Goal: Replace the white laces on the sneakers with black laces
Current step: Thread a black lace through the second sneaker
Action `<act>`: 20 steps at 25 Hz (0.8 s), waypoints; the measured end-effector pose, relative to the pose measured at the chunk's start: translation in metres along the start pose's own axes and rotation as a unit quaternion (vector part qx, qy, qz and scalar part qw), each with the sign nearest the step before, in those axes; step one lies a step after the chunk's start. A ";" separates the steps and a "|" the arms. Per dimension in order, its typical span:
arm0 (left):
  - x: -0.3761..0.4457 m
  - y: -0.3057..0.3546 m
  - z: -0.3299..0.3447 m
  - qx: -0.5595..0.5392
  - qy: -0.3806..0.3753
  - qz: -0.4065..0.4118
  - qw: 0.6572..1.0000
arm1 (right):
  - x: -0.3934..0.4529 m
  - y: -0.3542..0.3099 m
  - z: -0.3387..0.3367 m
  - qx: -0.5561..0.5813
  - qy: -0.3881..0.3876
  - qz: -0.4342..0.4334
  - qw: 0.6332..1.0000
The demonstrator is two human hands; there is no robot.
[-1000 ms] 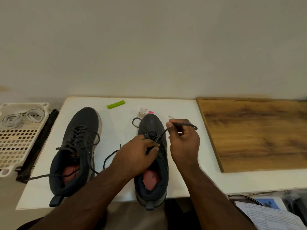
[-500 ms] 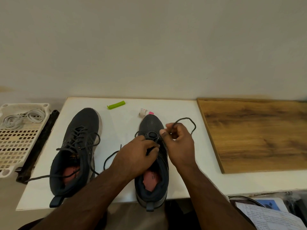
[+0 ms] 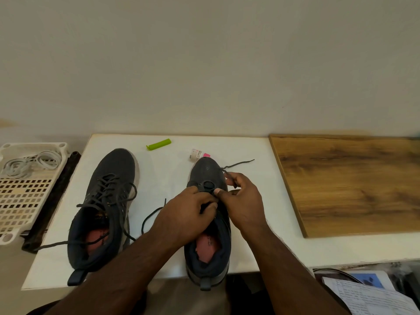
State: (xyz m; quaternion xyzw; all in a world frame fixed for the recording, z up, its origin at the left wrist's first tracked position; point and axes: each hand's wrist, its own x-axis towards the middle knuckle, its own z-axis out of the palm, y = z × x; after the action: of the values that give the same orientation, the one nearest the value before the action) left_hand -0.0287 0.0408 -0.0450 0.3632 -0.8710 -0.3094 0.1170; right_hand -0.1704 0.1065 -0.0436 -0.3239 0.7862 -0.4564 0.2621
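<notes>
Two dark grey sneakers stand toe-away on a white board (image 3: 163, 173). The left sneaker (image 3: 106, 201) is laced with a black lace whose loose end trails off the board's left edge. My left hand (image 3: 186, 214) grips the tongue area of the right sneaker (image 3: 208, 246). My right hand (image 3: 241, 201) pinches the black lace (image 3: 238, 164) at the lowest eyelets; one free end runs past the toe to the right, the other end (image 3: 151, 214) curls on the board left of the shoe. White laces (image 3: 29, 162) lie coiled in a cream tray.
The perforated cream tray (image 3: 22, 201) sits at the far left beside a dark bar (image 3: 50, 201). A green clip (image 3: 158, 144) and a small labelled tube (image 3: 197, 154) lie near the board's back edge. A wooden panel (image 3: 352, 183) lies to the right. Papers (image 3: 363, 296) sit lower right.
My right hand has come down from beside the toe to the lowest eyelets. The loop of lace it held has been drawn out and now lies straight to the right. My left hand stays put.
</notes>
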 end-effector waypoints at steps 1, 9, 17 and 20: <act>0.000 0.000 0.000 0.000 -0.002 -0.001 1.000 | 0.001 0.001 -0.001 -0.013 0.008 0.006 1.000; 0.000 0.001 -0.001 -0.002 -0.005 0.001 1.000 | 0.001 -0.001 0.004 0.023 0.001 0.032 0.999; 0.001 -0.001 0.002 0.004 -0.009 -0.011 1.000 | -0.001 -0.011 -0.004 0.137 0.142 -0.069 0.978; 0.001 -0.001 0.003 -0.004 -0.010 -0.007 1.000 | 0.001 -0.006 -0.006 0.123 0.074 -0.015 0.990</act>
State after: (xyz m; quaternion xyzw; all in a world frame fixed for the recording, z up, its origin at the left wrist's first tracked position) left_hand -0.0299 0.0406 -0.0479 0.3658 -0.8683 -0.3171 0.1079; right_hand -0.1734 0.1065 -0.0357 -0.2662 0.7364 -0.5761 0.2345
